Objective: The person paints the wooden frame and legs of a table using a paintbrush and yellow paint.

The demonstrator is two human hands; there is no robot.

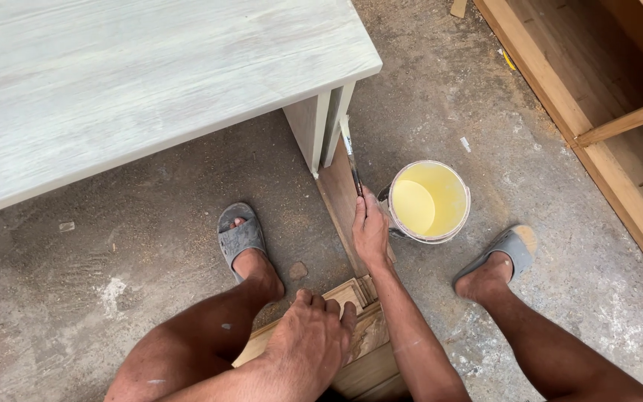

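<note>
My right hand (370, 227) grips a thin paintbrush (350, 155) whose tip touches the leg (320, 132) of a whitewashed wooden table (135, 74). Just right of that hand sits a small bucket (429, 201) of pale yellow paint on the floor. My left hand (314, 339) rests palm down on a stack of wooden pieces (359, 339) between my knees. A bare wooden board (340, 205) runs from the table leg toward me, under my right hand.
My feet in grey slippers (241, 238) (504, 253) stand on a dusty concrete floor (113, 253). An unpainted wooden frame (619, 126) fills the right edge. Small scraps lie on the floor near the top.
</note>
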